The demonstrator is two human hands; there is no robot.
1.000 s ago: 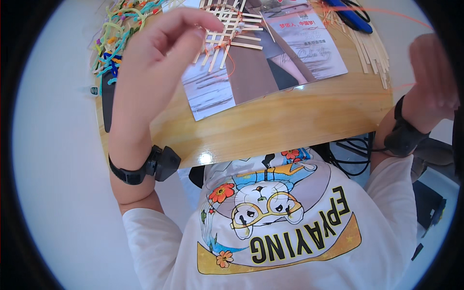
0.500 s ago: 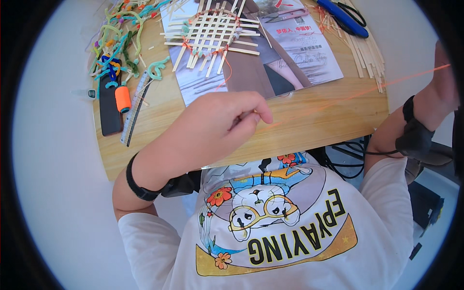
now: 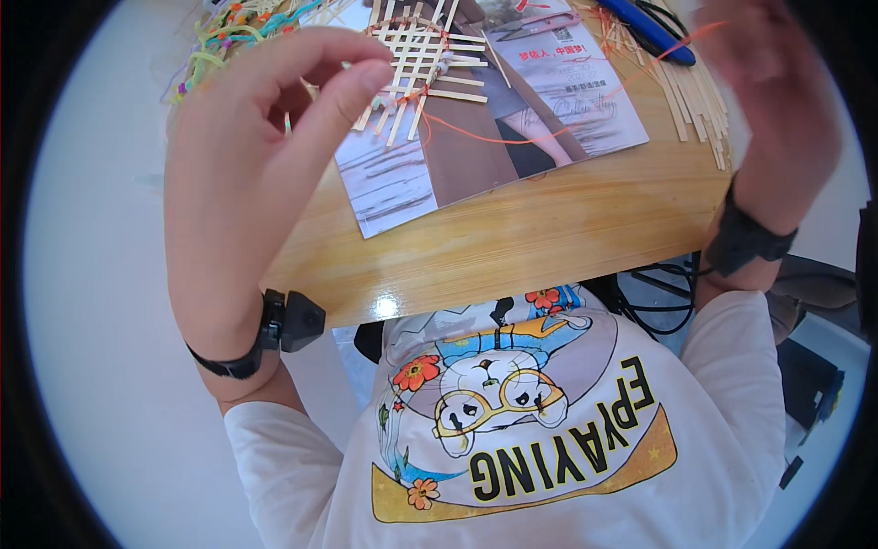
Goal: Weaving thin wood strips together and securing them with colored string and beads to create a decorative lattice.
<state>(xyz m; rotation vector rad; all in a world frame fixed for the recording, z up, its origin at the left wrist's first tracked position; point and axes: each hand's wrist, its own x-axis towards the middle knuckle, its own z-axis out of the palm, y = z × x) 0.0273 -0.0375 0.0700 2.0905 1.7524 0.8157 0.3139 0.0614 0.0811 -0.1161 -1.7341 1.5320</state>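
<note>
My left hand [image 3: 242,137] is raised over the table's left part, thumb and forefinger together at the left edge of a woven lattice of pale flat wooden strips [image 3: 421,62]. A small pale bit shows between those fingers, too little to name. Orange thread [image 3: 503,140] runs slackly from the lattice's lower edge across a magazine [image 3: 599,128] and up toward my right hand [image 3: 777,101]. That hand is lifted at the far right; motion smears its fingers, so its hold on the thread is unclear. Orange thread and small pale-green tufts ring the lattice.
Coloured fuzzy stems [image 3: 251,32] lie heaped at the back left, partly behind my left hand. Loose wooden strips [image 3: 681,101] and a blue-handled tool [image 3: 645,29] are at the back right. Small pink-handled snips [image 3: 540,26] lie on the magazine. The wooden table's near edge curves before me.
My left hand has moved up and left from the table's middle to the lattice. My right hand has moved up and inward. The thread, stretched between them before, now hangs slack.
</note>
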